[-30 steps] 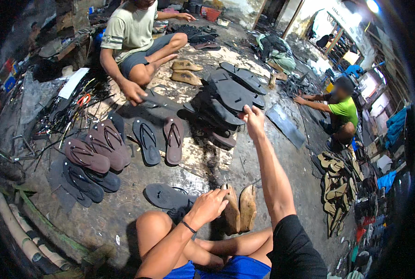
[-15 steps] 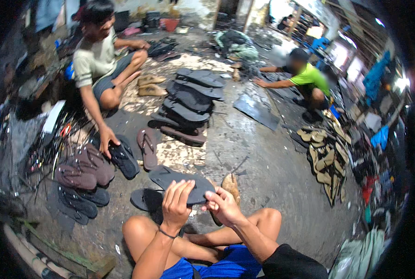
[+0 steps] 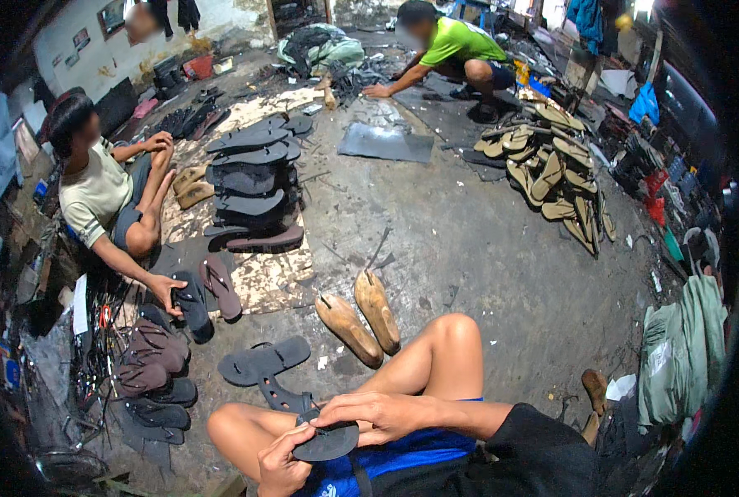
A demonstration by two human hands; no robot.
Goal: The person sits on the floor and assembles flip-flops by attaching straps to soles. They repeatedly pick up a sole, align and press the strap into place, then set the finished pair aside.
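Observation:
Low over my lap, a dark grey flip-flop (image 3: pixel 330 445) is held between my two hands, its holed narrow part pointing away from me. My left hand (image 3: pixel 285 464) pinches the near part of its edge. From the right, my right hand (image 3: pixel 378 414) has its fingers closed over the top, where the strap area is mostly covered. Just beyond lies another dark grey flip-flop (image 3: pixel 262 361) on the floor. Two wooden shoe lasts (image 3: pixel 346 327) rest beside my bent right leg.
Stacked black flip-flops (image 3: pixel 252 178) stand on a patterned sheet. At left, a seated person (image 3: pixel 104 195) touches a black flip-flop (image 3: pixel 193 306) near brown pairs (image 3: pixel 154 346). Farther off crouches a person in green (image 3: pixel 461 41). Tan flip-flops (image 3: pixel 552 174) are heaped at right.
My hands have brought the flip-flop down and closer to my lap, turning it. The view has swung right, and both wooden lasts now show fully. The seated person's hand stays at the black flip-flop.

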